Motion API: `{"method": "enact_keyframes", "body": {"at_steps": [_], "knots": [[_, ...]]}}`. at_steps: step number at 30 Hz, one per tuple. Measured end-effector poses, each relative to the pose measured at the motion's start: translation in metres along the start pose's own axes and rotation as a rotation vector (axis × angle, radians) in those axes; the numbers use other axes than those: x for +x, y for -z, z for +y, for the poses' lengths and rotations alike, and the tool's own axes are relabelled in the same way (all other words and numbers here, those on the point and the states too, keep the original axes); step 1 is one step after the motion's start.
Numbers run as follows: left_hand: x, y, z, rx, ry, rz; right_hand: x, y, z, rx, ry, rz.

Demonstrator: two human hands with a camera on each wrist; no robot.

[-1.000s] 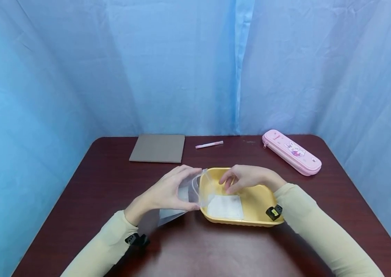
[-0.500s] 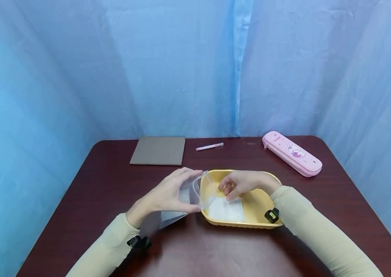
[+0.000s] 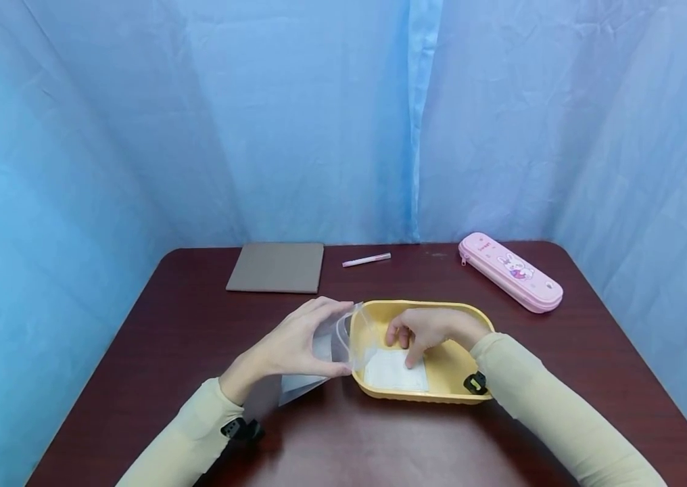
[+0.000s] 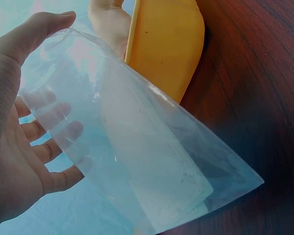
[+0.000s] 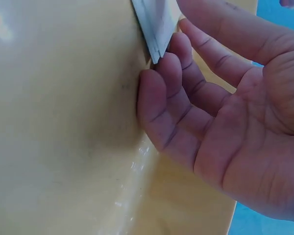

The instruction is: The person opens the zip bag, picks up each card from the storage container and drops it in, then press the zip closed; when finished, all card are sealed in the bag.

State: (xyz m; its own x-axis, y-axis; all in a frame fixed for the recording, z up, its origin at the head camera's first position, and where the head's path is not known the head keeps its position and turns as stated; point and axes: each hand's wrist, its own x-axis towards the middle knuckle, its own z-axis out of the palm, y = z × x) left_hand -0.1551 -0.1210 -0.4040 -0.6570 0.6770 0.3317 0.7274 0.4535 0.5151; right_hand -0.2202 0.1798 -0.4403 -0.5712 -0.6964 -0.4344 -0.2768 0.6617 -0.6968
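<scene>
My left hand point(image 3: 297, 343) holds a clear plastic bag point(image 4: 95, 83) near its mouth, thumb and fingers spread wide around it. Flat white sheets or packets point(image 4: 152, 147) lie inside the bag, seen through the plastic. The bag's mouth faces a yellow basket point(image 3: 459, 362) and overlaps its left rim in the head view. My right hand point(image 3: 431, 329) reaches into the basket, thumb on a flat white square packet point(image 3: 389, 372). In the right wrist view its curled fingertips are at the edge of the thin white stack point(image 5: 157, 24), opposite the thumb.
A grey-brown flat board point(image 3: 276, 268) lies at the back left of the dark wooden table point(image 3: 343, 446). Right of it is a pink-and-white pen point(image 3: 366, 260). A pink pencil case point(image 3: 510, 272) with a rabbit print lies at the back right. Blue curtains point(image 3: 295, 122) surround the table.
My right hand has lowered inside the basket and its thumb has come down onto the white packet. The left hand and the bag have stayed nearly in place.
</scene>
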Motion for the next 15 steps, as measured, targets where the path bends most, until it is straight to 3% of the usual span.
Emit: {"method": "enact_keyframes", "body": {"at_steps": [8, 15], "knots": [[0.0016, -0.0025, 0.0, -0.018, -0.006, -0.001, -0.0011, -0.0042, -0.0041, -0.113, 0.009, 0.044], [0.0008, -0.0049, 0.0001, -0.02, 0.006, -0.005, 0.0012, -0.0045, -0.0024, -0.14, -0.004, 0.077]]}}
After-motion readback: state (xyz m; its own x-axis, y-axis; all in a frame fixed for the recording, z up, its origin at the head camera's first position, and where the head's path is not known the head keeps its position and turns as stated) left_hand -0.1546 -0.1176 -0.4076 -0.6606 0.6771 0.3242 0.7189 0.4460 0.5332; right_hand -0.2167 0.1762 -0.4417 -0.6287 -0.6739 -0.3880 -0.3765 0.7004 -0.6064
